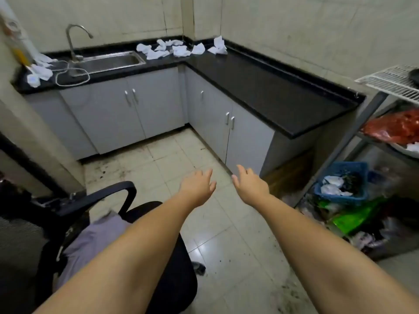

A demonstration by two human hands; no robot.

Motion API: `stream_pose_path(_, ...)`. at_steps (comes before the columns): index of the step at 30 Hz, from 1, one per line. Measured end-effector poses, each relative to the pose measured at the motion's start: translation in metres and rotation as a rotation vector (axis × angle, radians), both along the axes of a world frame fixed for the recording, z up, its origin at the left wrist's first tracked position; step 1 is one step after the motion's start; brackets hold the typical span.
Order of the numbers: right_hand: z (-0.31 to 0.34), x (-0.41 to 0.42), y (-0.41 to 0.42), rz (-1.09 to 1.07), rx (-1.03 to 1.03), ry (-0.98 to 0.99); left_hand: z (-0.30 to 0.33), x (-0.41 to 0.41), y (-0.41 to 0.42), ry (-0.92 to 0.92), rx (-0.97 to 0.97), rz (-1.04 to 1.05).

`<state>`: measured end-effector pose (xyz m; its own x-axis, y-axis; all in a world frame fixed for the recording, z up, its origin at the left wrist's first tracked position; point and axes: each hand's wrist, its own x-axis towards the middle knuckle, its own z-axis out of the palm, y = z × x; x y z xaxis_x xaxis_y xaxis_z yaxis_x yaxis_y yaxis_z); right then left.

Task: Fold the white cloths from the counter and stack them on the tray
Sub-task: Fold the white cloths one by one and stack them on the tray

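Several crumpled white cloths (179,49) lie scattered in the far corner of the black L-shaped counter (260,87). More white cloths (39,72) sit at the counter's left end, beside the sink. My left hand (197,186) and my right hand (249,184) reach forward side by side over the tiled floor, well short of the counter. Both have straight, relaxed fingers and hold nothing. No tray is visible.
A steel sink (108,61) with a tall tap (74,39) is set in the left counter, a white cable beside it. A black office chair (108,223) stands at my lower left. On the right are a metal rack (394,82) and a blue basket (342,184).
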<state>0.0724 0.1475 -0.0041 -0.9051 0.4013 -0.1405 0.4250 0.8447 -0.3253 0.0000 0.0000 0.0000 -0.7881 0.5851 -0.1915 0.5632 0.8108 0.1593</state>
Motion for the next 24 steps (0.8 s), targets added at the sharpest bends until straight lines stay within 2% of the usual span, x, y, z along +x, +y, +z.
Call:
stream_pose_path(6,-0.045,-0.003,0.006,0.001,0.015,-0.181,-0.046,-0.002,-0.003,-0.143,-0.118,-0.009)
stream_pose_path(10,-0.067,-0.021,0.024,0.061,0.031,-0.288,-0.066,-0.021,0.012,-0.251,-0.143,-0.028)
stream_pose_path(15,-0.088,-0.065,0.065,0.106,-0.03,-0.365,-0.082,-0.06,0.052,-0.337,-0.144,0.053)
stream_pose_path(24,-0.091,-0.193,0.173,0.259,-0.05,-0.424,-0.085,-0.169,0.141,-0.409,0.014,0.294)
